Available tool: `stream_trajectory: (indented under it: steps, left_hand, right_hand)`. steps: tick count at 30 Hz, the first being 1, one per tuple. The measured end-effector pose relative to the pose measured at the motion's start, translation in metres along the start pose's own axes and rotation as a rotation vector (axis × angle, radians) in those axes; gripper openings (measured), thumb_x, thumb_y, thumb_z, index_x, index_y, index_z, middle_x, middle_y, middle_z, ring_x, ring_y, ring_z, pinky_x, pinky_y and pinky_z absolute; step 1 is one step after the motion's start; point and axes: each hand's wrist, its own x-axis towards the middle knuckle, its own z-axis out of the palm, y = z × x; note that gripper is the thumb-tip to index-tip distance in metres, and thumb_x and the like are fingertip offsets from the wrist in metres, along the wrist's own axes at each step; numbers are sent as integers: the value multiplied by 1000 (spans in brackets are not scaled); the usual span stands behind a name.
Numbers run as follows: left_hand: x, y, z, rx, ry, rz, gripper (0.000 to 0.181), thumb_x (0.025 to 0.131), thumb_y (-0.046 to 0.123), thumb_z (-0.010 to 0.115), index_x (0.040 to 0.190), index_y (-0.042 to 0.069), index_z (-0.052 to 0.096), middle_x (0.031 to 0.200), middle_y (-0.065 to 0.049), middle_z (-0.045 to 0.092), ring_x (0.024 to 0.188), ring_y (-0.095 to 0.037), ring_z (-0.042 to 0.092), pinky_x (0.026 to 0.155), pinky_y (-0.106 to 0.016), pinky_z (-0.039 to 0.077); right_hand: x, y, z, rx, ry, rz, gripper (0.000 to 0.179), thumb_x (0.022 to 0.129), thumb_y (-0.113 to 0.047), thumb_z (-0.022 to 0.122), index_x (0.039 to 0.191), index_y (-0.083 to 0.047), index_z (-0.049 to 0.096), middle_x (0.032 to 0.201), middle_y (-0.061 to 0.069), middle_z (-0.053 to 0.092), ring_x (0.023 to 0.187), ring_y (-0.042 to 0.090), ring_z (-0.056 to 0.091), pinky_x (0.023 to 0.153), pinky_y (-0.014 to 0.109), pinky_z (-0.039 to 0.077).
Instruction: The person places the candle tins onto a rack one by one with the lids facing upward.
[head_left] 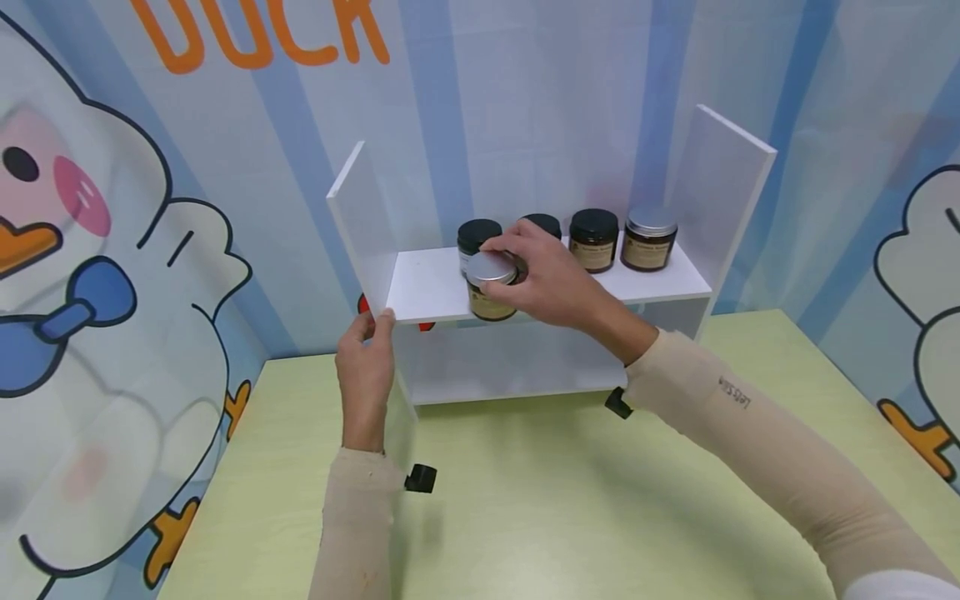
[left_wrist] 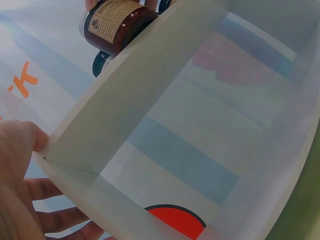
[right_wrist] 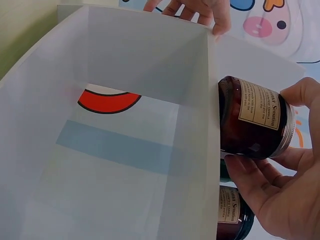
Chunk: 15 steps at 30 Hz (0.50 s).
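A white shelf unit (head_left: 427,287) stands on the table. My left hand (head_left: 365,362) grips its left side at the upper board, thumb at the front corner and fingers along the outer face in the left wrist view. My right hand (head_left: 555,283) holds an amber candle jar (right_wrist: 257,112) by its silver-lidded upper part, thumb and fingers on opposite sides. The jar is upright at the upper board's front edge, its base close to the board. Directly behind it is a black-lidded jar (head_left: 477,233), partly covered by the held jar and hand.
Farther right on the upper board are another black-lidded jar (head_left: 594,242) and a silver-lidded jar (head_left: 651,242). One more black lid (head_left: 542,222) shows behind my right hand. Side panels (head_left: 731,183) rise at both ends. A patterned backdrop (head_left: 510,108) hangs behind the pale green table (head_left: 525,500).
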Motion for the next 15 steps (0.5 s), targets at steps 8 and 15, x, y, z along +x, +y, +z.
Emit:
stream_trajectory:
  steps: [8,15]
  left_hand:
    - [0,1,0,-1,2,0,58,100,57,52,143,19,58,139,-6,56,125,-28,46,104,-59,40]
    - [0,0,1,0,-4,-12,58,100,57,51,143,19,58,139,-6,56,124,-28,47,104,-59,40]
  right_hand:
    - [4,-5,-5,-64,-35,-3,47,91,-31,66,134,-11,65,124,7,55,101,21,53,82,37,47]
    - [7,-7,-6,-93,-57,3,49,91,-32,65,135,-11,64,123,7,56,99,21,53,80,36,47]
